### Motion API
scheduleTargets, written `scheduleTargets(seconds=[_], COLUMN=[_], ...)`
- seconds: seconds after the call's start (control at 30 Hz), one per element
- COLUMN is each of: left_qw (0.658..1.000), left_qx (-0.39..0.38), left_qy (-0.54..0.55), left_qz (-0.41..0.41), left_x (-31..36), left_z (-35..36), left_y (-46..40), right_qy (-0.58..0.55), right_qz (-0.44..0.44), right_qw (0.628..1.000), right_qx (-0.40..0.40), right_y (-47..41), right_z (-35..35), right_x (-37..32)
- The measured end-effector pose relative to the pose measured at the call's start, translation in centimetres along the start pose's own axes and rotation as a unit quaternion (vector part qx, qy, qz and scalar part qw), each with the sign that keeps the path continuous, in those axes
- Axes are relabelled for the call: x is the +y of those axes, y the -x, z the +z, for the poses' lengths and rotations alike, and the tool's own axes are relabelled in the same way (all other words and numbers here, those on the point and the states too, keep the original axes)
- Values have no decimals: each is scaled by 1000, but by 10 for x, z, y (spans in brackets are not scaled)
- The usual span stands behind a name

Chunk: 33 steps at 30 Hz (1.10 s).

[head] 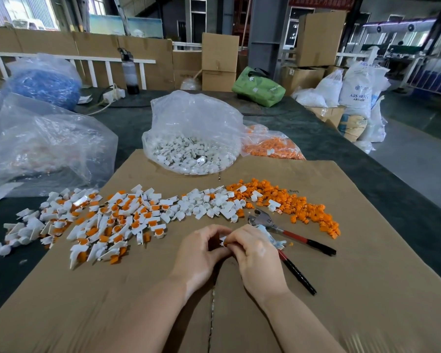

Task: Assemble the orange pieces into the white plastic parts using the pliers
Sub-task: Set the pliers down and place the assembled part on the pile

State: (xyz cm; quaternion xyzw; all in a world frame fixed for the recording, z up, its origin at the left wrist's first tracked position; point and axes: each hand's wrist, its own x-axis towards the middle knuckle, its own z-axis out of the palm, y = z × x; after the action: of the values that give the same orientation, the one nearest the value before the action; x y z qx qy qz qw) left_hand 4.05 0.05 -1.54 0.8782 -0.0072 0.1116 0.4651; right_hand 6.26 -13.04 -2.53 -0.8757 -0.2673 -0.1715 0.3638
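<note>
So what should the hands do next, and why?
Probably reach the right hand for the pliers lying just beside it. Both hands already pinch a white part with an orange piece together, and the left hand can hold it.

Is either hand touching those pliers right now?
Cannot tell. In the head view the right hand overlaps the pliers, hiding any gap; the left hand is clearly apart.

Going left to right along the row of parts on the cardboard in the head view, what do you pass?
Assembled white-and-orange parts → loose white plastic parts → pliers → loose orange pieces. The pliers' head lies between the white and orange heaps, with the handles running toward the near right.
</note>
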Motion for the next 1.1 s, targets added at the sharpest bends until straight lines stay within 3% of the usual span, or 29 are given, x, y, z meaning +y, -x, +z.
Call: scheduleTargets(seconds=[0.27, 0.43, 0.57, 0.73, 0.87, 0.97, 1.1], left_qw=[996, 975, 958, 941, 935, 931, 935], left_qx=[60, 167, 188, 182, 162, 155, 124], left_qy=[-58, -113, -150, -209, -252, -292, -327], left_qz=[-16, -91, -156, -195, -191, -157, -64], left_x=[-3, -14, -20, -23, -23, -22, -23], left_z=[2, -5, -15, -20, -17, -15, -10], left_y=[0, -5, -8, -11, -12, -11, -10], right_qy=[21, 49, 95, 209, 262, 299, 318], right_qz=[-7, 39, 104, 191, 208, 207, 207], right_qw=[999, 993, 981, 959, 939, 924, 918], right_qx=[40, 100, 131, 11, -77, -118, -116], right_y=[0, -6, -17, -31, -38, -41, -47], right_z=[-1, -11, -31, -50, -57, -59, -59], right_x=[0, 11, 30, 53, 61, 65, 69])
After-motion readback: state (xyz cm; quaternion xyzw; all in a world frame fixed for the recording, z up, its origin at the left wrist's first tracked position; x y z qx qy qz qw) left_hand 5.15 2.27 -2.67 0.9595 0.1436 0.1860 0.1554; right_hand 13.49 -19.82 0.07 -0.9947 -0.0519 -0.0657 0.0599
